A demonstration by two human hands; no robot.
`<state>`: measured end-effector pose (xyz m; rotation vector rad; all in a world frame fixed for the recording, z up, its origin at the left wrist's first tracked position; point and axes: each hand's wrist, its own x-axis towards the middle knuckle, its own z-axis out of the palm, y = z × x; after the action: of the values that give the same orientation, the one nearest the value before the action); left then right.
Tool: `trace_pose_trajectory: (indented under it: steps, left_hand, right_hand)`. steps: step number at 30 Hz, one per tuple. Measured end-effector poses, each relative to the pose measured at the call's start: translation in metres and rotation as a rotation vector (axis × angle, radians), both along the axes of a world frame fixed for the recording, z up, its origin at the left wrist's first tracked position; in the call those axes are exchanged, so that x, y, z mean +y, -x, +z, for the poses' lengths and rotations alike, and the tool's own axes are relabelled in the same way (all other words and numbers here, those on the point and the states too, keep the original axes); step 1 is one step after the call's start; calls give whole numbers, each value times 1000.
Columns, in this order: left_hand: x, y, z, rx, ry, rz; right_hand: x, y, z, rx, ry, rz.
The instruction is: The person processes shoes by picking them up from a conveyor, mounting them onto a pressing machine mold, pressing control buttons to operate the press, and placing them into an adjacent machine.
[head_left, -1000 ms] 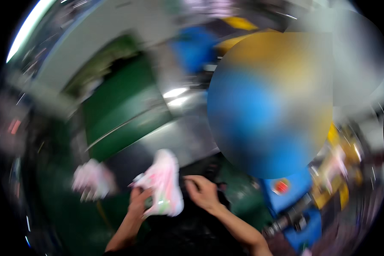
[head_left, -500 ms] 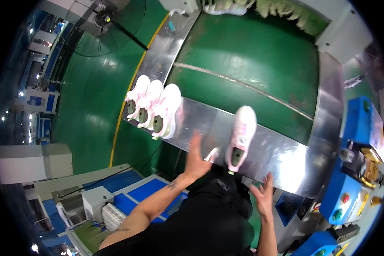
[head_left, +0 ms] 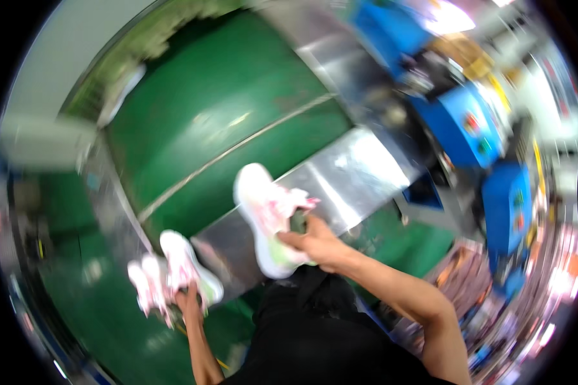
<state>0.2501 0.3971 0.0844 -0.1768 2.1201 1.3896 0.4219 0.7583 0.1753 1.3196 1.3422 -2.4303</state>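
My right hand point(head_left: 319, 244) grips a pink and white sneaker point(head_left: 258, 205) at its heel opening, fingers inside the collar. The shoe is over the metal bench, toe pointing away from me, its white sole edge showing on the left. My left hand point(head_left: 189, 303) is closed at the heel opening of another pink and white sneaker point(head_left: 181, 256) at the left end of the bench. Beside that one, farther left, stand two similar sneakers point(head_left: 149, 282), blurred and close together. The fingertips of my left hand are partly hidden in the shoe.
The metal bench point(head_left: 321, 183) runs across in front of me, with metal side rails point(head_left: 112, 199) going away at both ends. Blue machines with buttons point(head_left: 459, 125) stand at the right. A pale fringe point(head_left: 167, 29) hangs at the far side above the green surface point(head_left: 218, 96).
The view has turned toward the right. My right hand has taken hold of the single sneaker, now tilted. My left hand has gone from open over the bench to the nearest sneaker of the left group.
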Motion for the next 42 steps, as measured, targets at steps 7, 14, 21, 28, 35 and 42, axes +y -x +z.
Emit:
trace_pose_trajectory:
  steps: [7,14,21,28,35,42]
  left_hand:
    - [235,8,99,-75,-281,-889]
    - [298,-153,162,-304,-672,-1761]
    - [150,-330,218,-1180,148,-2249]
    - [19,-457,181,-334,-629,-3085]
    - [35,-459,214,-240,-1395,-2513]
    - [197,-299,183,-118,-1048,-2186]
  right_hand:
    - [-46,-97,90,100,-564,-444]
    - [-262,-242,139,-223,-943,-1152]
    - [-542,-175,165,-920,-492,-2151]
    - [-607,-164,89,-1961,-99,-2238]
    - [-569,-254,121,-2032,-946,-2379]
    - [-302,-192,172,-771,-1464,-1156]
